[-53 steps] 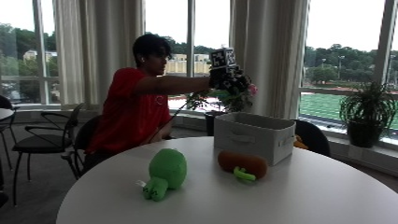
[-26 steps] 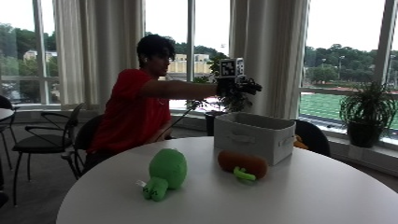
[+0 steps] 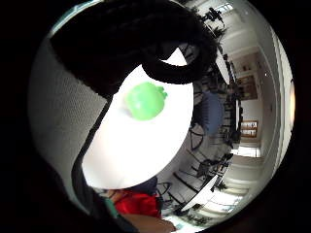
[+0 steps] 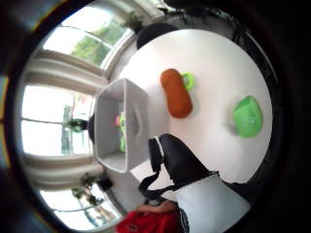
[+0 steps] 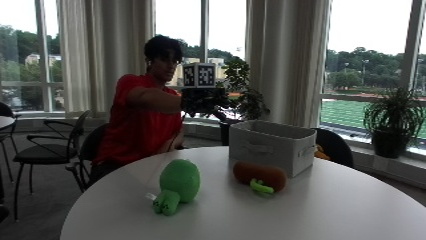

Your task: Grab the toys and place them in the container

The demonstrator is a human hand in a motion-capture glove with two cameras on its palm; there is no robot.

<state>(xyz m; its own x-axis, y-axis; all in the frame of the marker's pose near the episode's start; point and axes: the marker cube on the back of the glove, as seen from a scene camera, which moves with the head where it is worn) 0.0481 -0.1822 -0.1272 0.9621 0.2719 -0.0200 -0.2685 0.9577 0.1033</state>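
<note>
A green plush toy [image 5: 178,185] lies on the round white table [image 5: 333,210], near its front left. To its right an orange plush toy with a green tip [image 5: 259,176] lies against the front of the grey fabric container [image 5: 271,146]. My gloved right hand [image 5: 200,101] is raised in the air, left of the container and well above the table, and holds nothing. The thumb side palm view shows the container [image 4: 109,126] from above with small pink and green things inside, the orange toy [image 4: 176,92] and the green toy [image 4: 248,116]. The green toy [image 3: 145,100] also shows under the little finger side.
Black chairs [image 5: 46,150] stand left of the table, and another chair [image 5: 336,145] behind the container. A leafy plant [image 5: 243,97] is behind my hand, a potted plant [image 5: 393,122] on the sill at right. Bare tabletop lies right of the toys.
My right hand has drawn back from above the container toward my body, to the left. Both toys and the container have stayed in place.
</note>
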